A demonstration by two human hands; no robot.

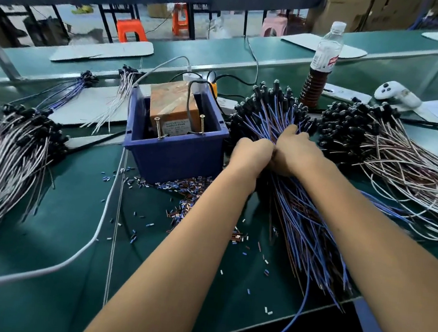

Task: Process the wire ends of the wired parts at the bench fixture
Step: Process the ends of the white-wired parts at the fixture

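Both your hands are buried in the blue-and-brown wire bundle [296, 215]. Left hand [252, 149] is curled knuckles-up, gripping wires at the bundle's waist. Right hand [293, 149] touches it, fingers curled round strands just ahead. Can't tell how many strands you've separated; fingertips are hidden.

Risks, as I judge them:
- Bundle is loose and fanned. Pull one part and its neighbours drag w/ it, since the black heads [271, 103] beyond your hands snag on each other.
- Near ends hang off the bench edge below your right forearm; a tug could slide them to the floor.
- Blue bin [176, 147] w/ the fixture box [175, 106] sits just left of your left hand. Its two upright screws [159, 129] could catch a sleeveless wrist or a stray wire.
- Cut insulation bits [190, 190] litter the mat under your left forearm; they roll, so wires laid there won't sit flat.

Materials: wires thin, flexible, smooth plastic jacket, springy. Heads small, hard, rounded, matte black. Bin rigid plastic. Mat [41, 227] dull green, slightly grippy-looking. White-and-brown piles lie far left [9, 147] and right [403, 165] of your hands. Bottle [323, 65] stands beyond your right hand, half full of dark liquid.
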